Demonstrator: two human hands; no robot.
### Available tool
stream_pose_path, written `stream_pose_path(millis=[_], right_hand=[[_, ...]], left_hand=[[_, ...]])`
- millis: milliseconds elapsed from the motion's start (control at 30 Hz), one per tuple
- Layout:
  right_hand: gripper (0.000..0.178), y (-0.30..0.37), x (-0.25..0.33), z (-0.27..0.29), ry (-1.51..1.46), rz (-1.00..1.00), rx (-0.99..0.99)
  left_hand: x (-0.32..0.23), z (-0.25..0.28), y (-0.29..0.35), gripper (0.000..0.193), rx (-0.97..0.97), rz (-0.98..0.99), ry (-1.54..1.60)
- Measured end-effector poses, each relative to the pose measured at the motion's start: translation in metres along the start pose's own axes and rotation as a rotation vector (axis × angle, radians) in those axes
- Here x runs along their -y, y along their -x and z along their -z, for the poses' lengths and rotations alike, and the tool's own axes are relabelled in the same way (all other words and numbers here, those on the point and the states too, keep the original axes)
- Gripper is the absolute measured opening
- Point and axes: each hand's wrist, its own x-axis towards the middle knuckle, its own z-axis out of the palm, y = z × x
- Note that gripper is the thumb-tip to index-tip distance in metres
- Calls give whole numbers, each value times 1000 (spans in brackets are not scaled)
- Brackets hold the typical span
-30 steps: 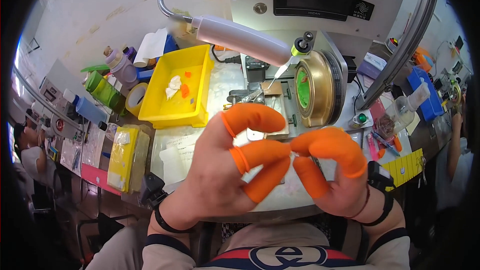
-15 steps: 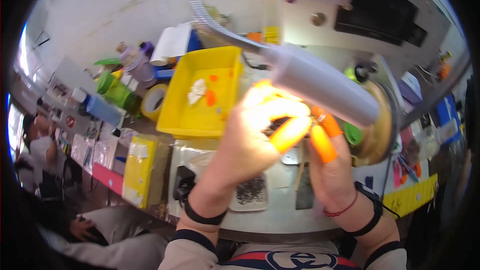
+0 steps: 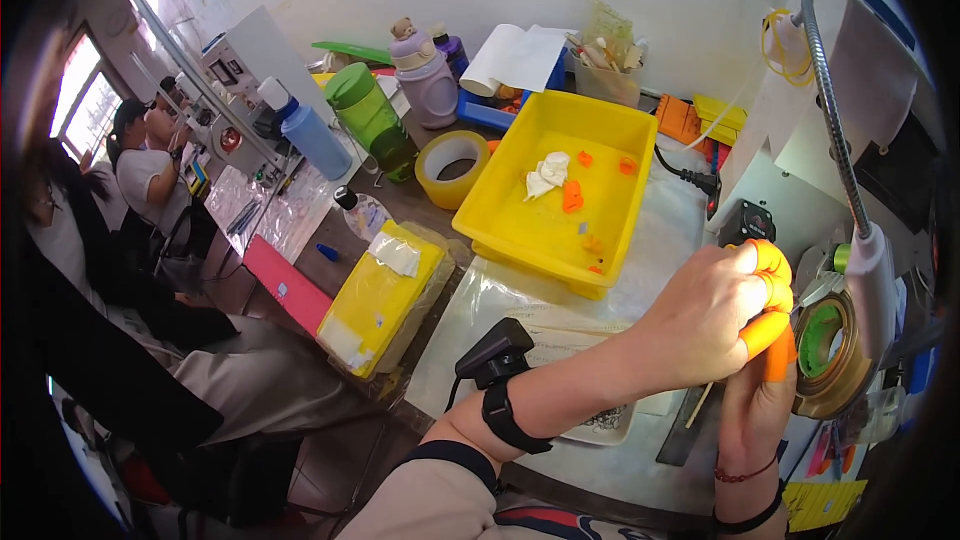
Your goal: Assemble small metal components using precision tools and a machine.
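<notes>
My left hand [image 3: 712, 308], with orange finger cots on its fingers, is closed and bent inward under the lamp. Right below it, my right hand [image 3: 758, 410] also wears orange cots, its fingers pressed up against the left ones. Whatever they pinch between them is hidden behind the left fingers. The lamp [image 3: 872, 290] on a ribbed gooseneck shines onto the fingertips from the right. Under my left forearm shows part of a white tray [image 3: 622, 430] of small dark pieces. A thin wooden stick [image 3: 699, 406] and a flat grey strip [image 3: 678, 440] lie near my right wrist.
A yellow bin [image 3: 480, 215] holds white tissue [image 3: 547, 176] and orange cots. Left of it stand a tape roll [image 3: 450, 168], a green bottle [image 3: 370, 125] and a blue bottle [image 3: 305, 135]. A round tan reel [image 3: 835, 350] sits at right. Other people sit at left.
My view has swung left, so the bench and both hands sit farther right in the picture. The hands stay together, and the small piece seen between the fingertips is now hidden.
</notes>
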Motion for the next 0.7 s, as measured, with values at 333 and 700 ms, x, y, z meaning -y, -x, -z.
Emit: stream_pose_path(millis=[333,700], right_hand=[[22,19,2,2,396,318,15],[9,43,13,17,752,478,249]], left_hand=[[-7,8,4,11,24,8,46],[9,70,6,8,-267,281,159]])
